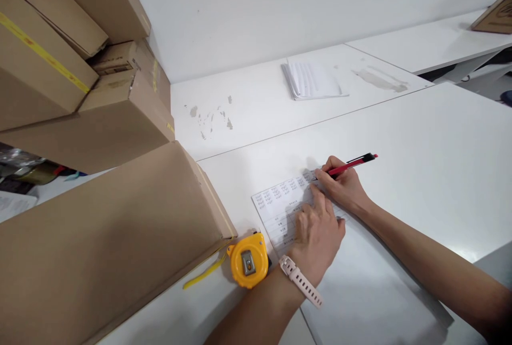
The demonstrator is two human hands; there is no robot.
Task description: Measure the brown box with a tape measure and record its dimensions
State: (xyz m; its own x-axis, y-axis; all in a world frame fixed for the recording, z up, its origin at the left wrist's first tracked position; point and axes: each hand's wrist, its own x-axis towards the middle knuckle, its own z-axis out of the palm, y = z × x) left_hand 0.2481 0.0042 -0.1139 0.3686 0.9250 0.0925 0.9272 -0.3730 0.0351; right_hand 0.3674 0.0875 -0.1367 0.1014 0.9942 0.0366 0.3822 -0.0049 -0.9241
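A red and black pen (352,165) is gripped in my right hand (346,187), its tip down at the top edge of a printed sheet (276,225). Rows of small handwritten marks fill the upper part of this paper, with a printed form below. My left hand (318,227) rests flat on the sheet, index finger stretched toward the pen tip, holding nothing. It hides part of the form. Around my left wrist is a pale pink watch strap (300,281). Beside that forearm lies a yellow tape measure (248,261) with a yellow wrist cord.
Cardboard boxes (120,238) are stacked along the left, one close to the tape measure. Against the wall, a stack of white papers (314,79) lies on the white table (420,126). A brown box (496,14) stands at the far right.
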